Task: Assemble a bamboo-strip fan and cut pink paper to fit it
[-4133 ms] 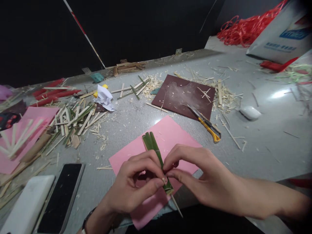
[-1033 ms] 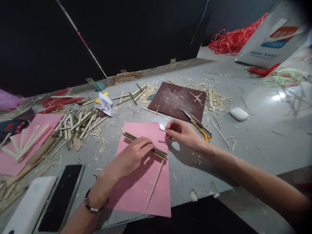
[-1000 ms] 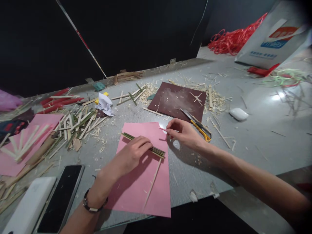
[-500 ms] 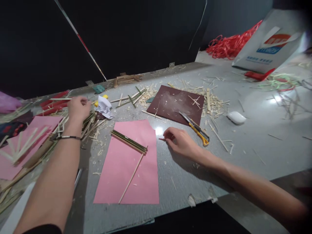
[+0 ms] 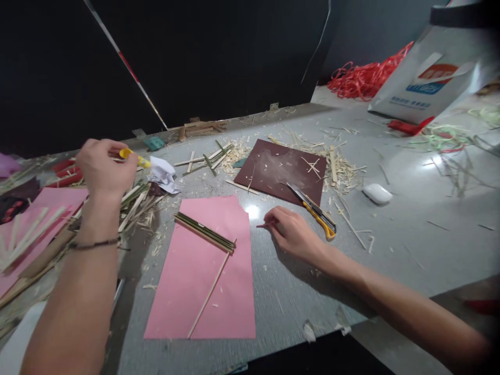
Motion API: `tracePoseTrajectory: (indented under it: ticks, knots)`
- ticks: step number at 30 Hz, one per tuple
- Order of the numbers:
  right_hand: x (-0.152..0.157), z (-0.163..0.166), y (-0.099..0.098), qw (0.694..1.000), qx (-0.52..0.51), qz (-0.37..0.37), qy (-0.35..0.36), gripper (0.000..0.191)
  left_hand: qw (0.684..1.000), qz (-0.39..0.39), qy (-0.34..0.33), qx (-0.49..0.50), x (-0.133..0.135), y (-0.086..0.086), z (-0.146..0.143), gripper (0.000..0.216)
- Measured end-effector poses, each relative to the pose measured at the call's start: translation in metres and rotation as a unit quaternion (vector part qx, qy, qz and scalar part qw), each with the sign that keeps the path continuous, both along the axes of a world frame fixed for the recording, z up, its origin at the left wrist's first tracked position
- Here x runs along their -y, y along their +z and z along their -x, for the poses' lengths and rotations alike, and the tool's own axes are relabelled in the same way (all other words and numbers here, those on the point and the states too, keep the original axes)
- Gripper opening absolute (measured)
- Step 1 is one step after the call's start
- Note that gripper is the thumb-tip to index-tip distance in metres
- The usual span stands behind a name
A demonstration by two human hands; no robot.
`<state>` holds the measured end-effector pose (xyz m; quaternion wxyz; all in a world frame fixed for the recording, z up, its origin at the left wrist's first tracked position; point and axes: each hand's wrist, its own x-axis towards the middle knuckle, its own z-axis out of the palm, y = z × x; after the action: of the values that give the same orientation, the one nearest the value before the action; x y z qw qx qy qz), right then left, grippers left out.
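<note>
My left hand (image 5: pixel 106 167) is closed on a small yellow tube (image 5: pixel 137 158), lifted at the left of the table. The tube's far end meets a crumpled white paper (image 5: pixel 163 174); whether the two are joined I cannot tell. Resting on the table, my right hand (image 5: pixel 292 232) pinches a thin dark-red strip (image 5: pixel 261 226) between thumb and finger. Between the hands lies a pink sheet (image 5: pixel 172 307) bearing a bundle of green-brown bamboo strips (image 5: pixel 205 233). One pale thin stick (image 5: pixel 209 295) slants below the bundle. Beyond my right hand are a yellow craft knife (image 5: pixel 323 221) and scissors with dark blades close together.
A dark-red board (image 5: pixel 269 166) dusted with shavings lies toward the back. To the right sit a white computer mouse (image 5: pixel 377 194), a white bag (image 5: pixel 417 83) and tangled red ribbon (image 5: pixel 363 75). Bamboo offcuts and another pink sheet (image 5: pixel 70 197) crowd the left.
My left hand has moved left and toward me, now holding the yellow tube, which lay beside the crumpled paper. My right hand stays nearly in place with the red strip.
</note>
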<state>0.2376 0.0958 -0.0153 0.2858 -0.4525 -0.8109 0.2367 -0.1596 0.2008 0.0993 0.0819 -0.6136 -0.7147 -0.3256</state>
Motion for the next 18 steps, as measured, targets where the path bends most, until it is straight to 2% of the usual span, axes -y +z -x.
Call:
tracePoseTrajectory:
  ticks: [3,4,5,7,8,9,11,12,15,18]
  knots:
    - [0.007,0.003,0.006,0.999,-0.021,-0.039,0.012,0.014,0.996,-0.036,-0.083,-0.007,0.060,0.017,-0.047,0.030]
    - [0.011,0.004,0.009,0.998,-0.037,-0.052,0.019,0.021,0.991,-0.038,-0.131,-0.005,0.081,0.019,-0.067,0.025]
    - [0.015,0.006,0.012,0.996,-0.057,-0.062,0.027,0.032,0.976,-0.048,-0.212,0.003,0.101,0.019,-0.089,0.019]
    - [0.024,0.010,0.016,0.991,-0.098,-0.070,0.052,0.052,0.935,-0.017,-0.354,-0.007,0.135,0.015,-0.131,0.009]
    - [0.028,0.012,0.017,0.988,-0.119,-0.063,0.074,0.052,0.918,0.009,-0.397,0.002,0.148,0.011,-0.148,0.009]
    - [0.031,0.014,0.018,0.985,-0.136,-0.050,0.097,0.043,0.902,0.029,-0.430,0.016,0.158,0.007,-0.162,0.009]
    - [0.035,0.016,0.018,0.978,-0.164,-0.024,0.128,0.016,0.881,0.047,-0.470,0.031,0.166,-0.005,-0.177,0.016]
    - [0.036,0.017,0.019,0.974,-0.186,0.002,0.127,0.009,0.881,0.062,-0.467,0.029,0.166,-0.011,-0.179,0.023]
    - [0.035,0.016,0.024,0.943,-0.294,0.135,0.083,0.017,0.883,0.161,-0.439,0.025,0.156,-0.028,-0.172,0.046]
    - [0.031,0.012,0.033,0.887,-0.394,0.230,0.071,0.025,0.846,0.266,-0.462,0.029,0.147,-0.039,-0.162,0.035]
